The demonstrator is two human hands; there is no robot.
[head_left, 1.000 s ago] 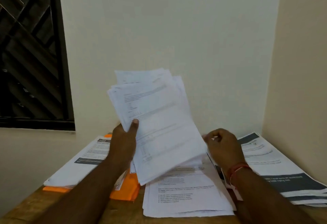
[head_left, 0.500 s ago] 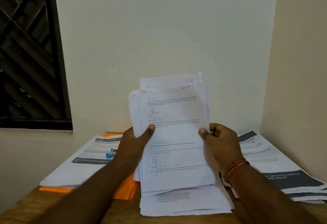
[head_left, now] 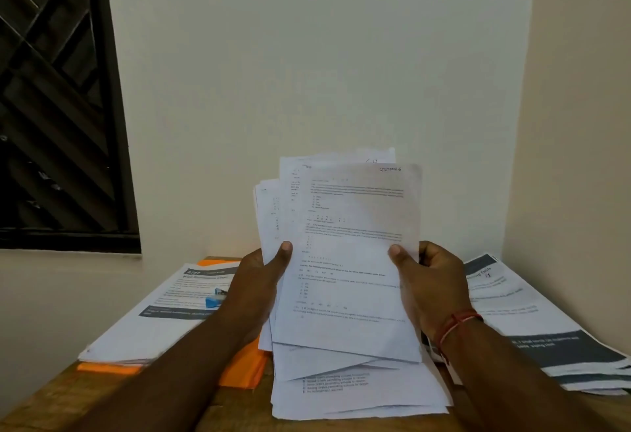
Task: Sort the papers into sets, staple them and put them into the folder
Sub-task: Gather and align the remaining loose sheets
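I hold a loose, uneven sheaf of printed papers upright over the table. My left hand grips its left edge with the thumb on the front sheet. My right hand grips its right edge the same way. Under the sheaf lies a flat pile of papers at the table's front middle. An orange folder lies to the left, mostly covered by a stack of papers with dark headers. A small blue stapler rests on that left stack.
A third stack of papers with dark bands lies at the right, against the side wall. The wooden table sits in a corner, with a wall close behind. A dark window grille is at the upper left.
The sheaf swung from tilted in my left hand alone to upright and facing me. My right hand came in and took hold of its right edge.
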